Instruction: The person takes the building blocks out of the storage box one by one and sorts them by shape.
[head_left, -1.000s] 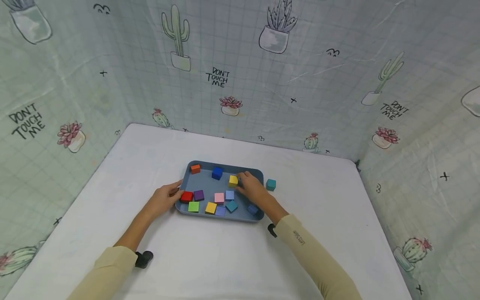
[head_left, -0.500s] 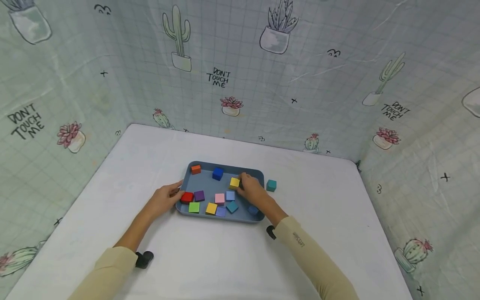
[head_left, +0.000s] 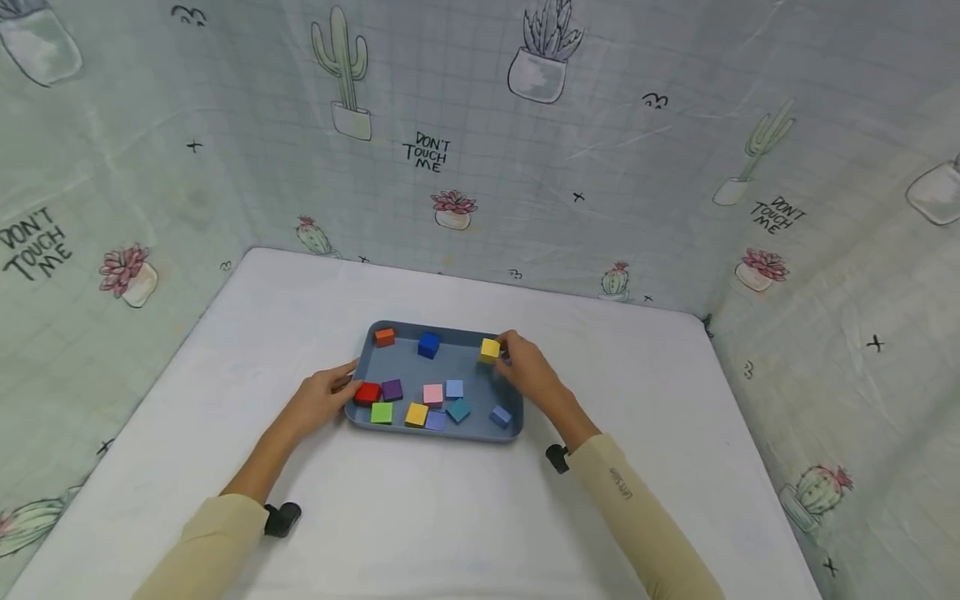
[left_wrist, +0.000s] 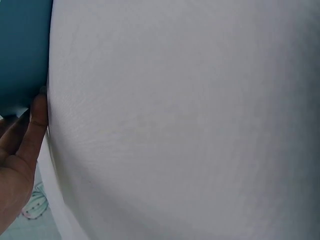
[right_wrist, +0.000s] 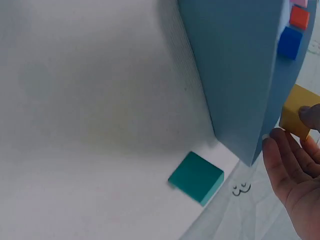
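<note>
In the head view, my right hand (head_left: pixel 531 372) pinches a yellow block (head_left: pixel 490 351) over the back right corner of the blue-grey tray (head_left: pixel 401 365). The right wrist view shows the thumb on one face of this block (right_wrist: pixel 295 107), with the fingers bent below it. At the tray's left end, my left hand (head_left: pixel 318 402) grips the rim, thumb beside a red block (head_left: pixel 367 393). The left wrist view has the fingers (left_wrist: pixel 39 112) against the tray's wall (left_wrist: pixel 22 55). A teal block (right_wrist: pixel 196 178) lies on the table outside the tray, hidden behind my right hand in the head view.
Along the tray's front lie several blocks, among them a green block (head_left: pixel 382 412), an orange-yellow block (head_left: pixel 416 414) and a pink block (head_left: pixel 432 395). Farther back are an orange block (head_left: pixel 385 337) and a dark blue block (head_left: pixel 429 345). A patterned cloth (head_left: pixel 480 150) rises behind the white table (head_left: pixel 420 508).
My right hand has carried the yellow block rightward and back, towards the tray's back right corner. The blue block at the front right now shows fully. My left hand stays at the rim.
</note>
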